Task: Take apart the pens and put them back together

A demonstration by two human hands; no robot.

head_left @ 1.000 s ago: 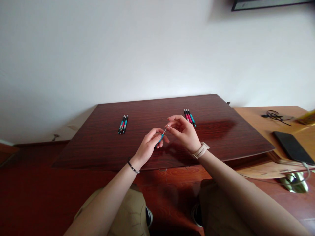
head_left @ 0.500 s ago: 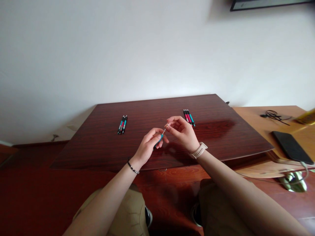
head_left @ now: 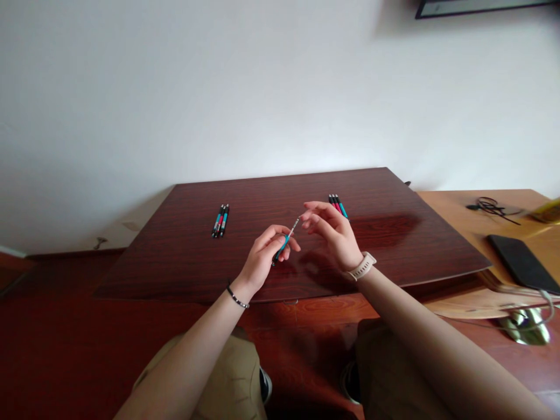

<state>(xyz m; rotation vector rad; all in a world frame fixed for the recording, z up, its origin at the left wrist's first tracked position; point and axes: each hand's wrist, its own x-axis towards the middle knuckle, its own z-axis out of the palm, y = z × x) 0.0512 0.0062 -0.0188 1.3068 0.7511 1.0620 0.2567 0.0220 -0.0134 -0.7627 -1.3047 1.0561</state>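
Observation:
My left hand [head_left: 261, 256] is closed round a teal and black pen [head_left: 280, 251] above the dark table. A thin pale rod [head_left: 294, 226] sticks up and to the right from the pen's upper end. Just right of the rod's tip, my right hand [head_left: 335, 233] has its thumb and fingertips drawn together, a small gap away from the rod. Whatever those fingertips hold, if anything, is too small to make out. Several teal, pink and black pens [head_left: 220, 221] lie side by side on the left. Another group of pens [head_left: 338, 205] lies behind my right hand, partly hidden by it.
The dark wood table [head_left: 271, 197] stands against a white wall. A lighter wooden desk [head_left: 446, 204] adjoins it at the right, with a black cable [head_left: 492, 206], a dark phone [head_left: 520, 262] and a yellow object [head_left: 546, 211] on it.
My right hand has moved a little to the right, off the rod's tip, so more of the rod shows. My left hand keeps its hold on the pen. The view has shifted slightly.

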